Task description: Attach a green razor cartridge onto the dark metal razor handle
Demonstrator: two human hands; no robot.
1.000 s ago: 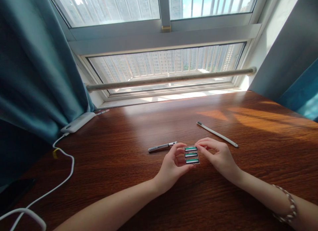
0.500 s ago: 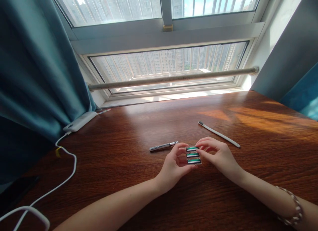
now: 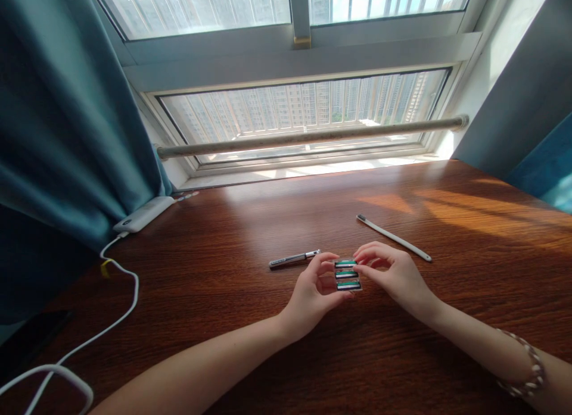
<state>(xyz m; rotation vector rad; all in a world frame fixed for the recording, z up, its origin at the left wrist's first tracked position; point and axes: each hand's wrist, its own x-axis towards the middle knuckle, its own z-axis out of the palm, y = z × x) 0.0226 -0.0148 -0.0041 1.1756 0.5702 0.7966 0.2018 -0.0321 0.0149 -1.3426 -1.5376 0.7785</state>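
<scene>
My left hand (image 3: 308, 290) grips the left and lower edges of a small clear pack of razor cartridges (image 3: 347, 275) between thumb and fingers. Three cartridges lie in it one above another, each with a green strip and a dark and silver body. At the pack's upper right corner, my right hand (image 3: 395, 275) is closed, thumb and fingertips at the top cartridge. Just beyond my left hand lies a slim silver and black razor handle (image 3: 292, 259), its far end close to my fingers.
A thin white stick with a dark end (image 3: 393, 237) lies beyond my right hand on the brown wooden table (image 3: 250, 224). At the left, a white power bank (image 3: 145, 215) with a white cable (image 3: 134, 296) rests by the blue curtain (image 3: 80, 105). A window with a rail (image 3: 308, 140) borders the far edge.
The view has tipped slightly, so everything on the table sits a little higher. Both hands keep nearly the same hold on the cartridge pack.
</scene>
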